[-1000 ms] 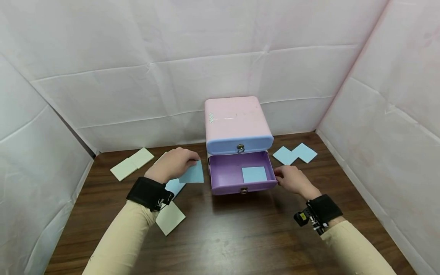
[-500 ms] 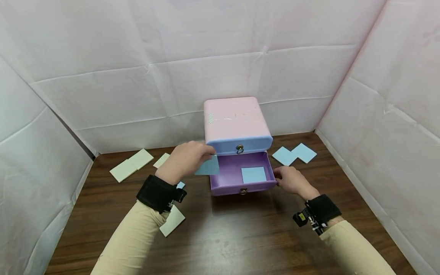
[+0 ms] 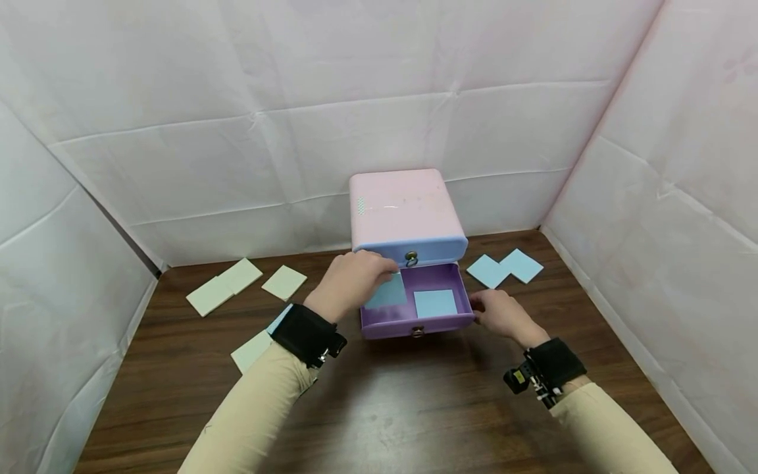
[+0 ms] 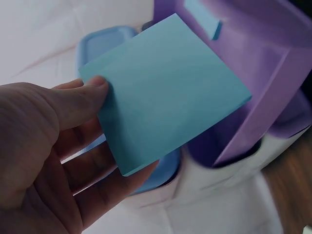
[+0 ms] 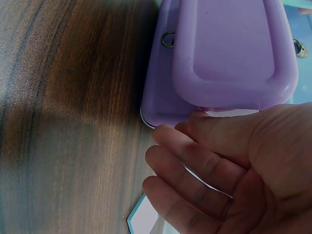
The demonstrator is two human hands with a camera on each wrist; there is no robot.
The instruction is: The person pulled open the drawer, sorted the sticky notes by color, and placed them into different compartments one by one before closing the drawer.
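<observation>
Green pads (image 3: 224,286) are lying far left on the table (image 3: 385,408). The left hand (image 3: 351,284) is pinching a blue note (image 4: 163,92) between thumb and fingers, holding it over the left half of the open purple drawer (image 3: 441,322). A second note (image 3: 435,303) is lying flat in the drawer's right half. The right hand (image 3: 500,315) is resting against the drawer's right front corner, fingers loosely bent, gripping nothing. Two blue pads (image 3: 505,268) are sitting right of the pink box (image 3: 403,207).
</observation>
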